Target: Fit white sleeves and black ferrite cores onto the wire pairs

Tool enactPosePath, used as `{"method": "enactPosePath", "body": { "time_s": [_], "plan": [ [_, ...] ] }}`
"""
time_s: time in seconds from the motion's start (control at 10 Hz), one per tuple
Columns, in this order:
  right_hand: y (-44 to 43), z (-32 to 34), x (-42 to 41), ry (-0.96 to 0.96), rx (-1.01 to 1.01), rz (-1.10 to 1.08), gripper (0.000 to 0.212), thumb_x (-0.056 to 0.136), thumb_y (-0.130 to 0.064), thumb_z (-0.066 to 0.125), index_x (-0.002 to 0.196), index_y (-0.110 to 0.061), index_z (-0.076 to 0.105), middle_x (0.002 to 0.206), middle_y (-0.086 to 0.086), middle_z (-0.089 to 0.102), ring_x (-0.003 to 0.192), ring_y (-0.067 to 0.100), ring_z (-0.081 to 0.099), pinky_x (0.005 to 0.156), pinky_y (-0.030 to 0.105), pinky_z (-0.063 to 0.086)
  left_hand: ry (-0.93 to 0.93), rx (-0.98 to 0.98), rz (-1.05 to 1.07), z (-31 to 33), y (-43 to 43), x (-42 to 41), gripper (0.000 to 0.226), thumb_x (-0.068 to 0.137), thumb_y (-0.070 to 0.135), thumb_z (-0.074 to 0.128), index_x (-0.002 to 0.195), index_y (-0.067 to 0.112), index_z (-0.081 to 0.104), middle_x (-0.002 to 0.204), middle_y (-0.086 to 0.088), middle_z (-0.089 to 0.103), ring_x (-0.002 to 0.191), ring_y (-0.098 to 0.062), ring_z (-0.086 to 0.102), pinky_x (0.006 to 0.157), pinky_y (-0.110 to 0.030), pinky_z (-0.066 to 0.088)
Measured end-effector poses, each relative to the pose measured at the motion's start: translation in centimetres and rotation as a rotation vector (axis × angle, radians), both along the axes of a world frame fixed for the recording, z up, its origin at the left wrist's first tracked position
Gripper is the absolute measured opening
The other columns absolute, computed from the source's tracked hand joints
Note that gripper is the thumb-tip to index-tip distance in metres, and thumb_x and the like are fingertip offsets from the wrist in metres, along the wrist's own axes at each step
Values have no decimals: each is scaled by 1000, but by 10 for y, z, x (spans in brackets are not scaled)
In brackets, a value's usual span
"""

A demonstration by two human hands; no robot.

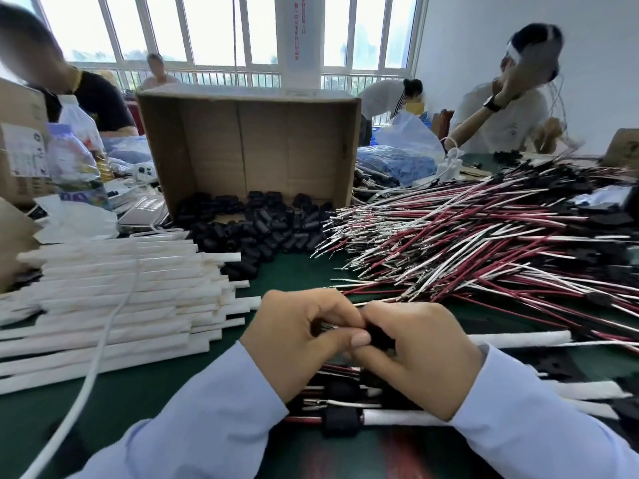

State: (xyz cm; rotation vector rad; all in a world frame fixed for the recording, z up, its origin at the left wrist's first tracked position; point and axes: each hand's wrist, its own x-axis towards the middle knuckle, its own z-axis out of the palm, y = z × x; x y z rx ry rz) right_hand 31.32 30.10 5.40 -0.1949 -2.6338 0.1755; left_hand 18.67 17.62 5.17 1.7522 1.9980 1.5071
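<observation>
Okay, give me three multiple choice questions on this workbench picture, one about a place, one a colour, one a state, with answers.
1. Where is the stack of white sleeves? A) left of the left hand B) far right C) on a shelf
2. The loose wire pairs are: A) blue and yellow B) red and white C) green
3. The cardboard box is: A) upright, shut B) flattened C) on its side, mouth toward the camera
1 A, it fills the left side. 2 B, both colours fan out. 3 C, black ferrite cores spill from it.
</observation>
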Motion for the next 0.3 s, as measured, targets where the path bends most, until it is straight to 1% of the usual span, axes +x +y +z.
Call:
{"method": "enactPosePath", "body": {
  "time_s": [0.1, 0.2, 0.3],
  "plan": [
    [8, 10, 6, 77, 179, -19, 40, 86, -51, 44, 74, -20, 66, 75, -9, 65, 79, 18, 62, 64, 28, 49, -37, 92, 102, 4, -11, -10, 5, 69, 26, 77, 71, 26, 73, 66, 15, 68, 61, 0, 61, 58, -8, 41],
    [6, 12, 6, -23, 134, -10, 47, 85, -62, 36, 80, -26, 65, 78, -12, 62, 73, 14, 62, 57, 24, 41, 8, 64, 101, 1, -15, -11, 6, 69, 26, 78, 71, 26, 72, 63, 17, 66, 57, 0, 59, 55, -8, 39],
    [10, 5, 3, -227, 120, -101, 55, 84, -74, 28, 98, -30, 59, 92, -13, 62, 86, 8, 58, 63, 25, 30, 13, -115, 75, -2, -15, -13, 13, 74, 18, 81, 71, 27, 72, 64, 15, 66, 61, -2, 60, 59, -16, 44]
  ]
}}
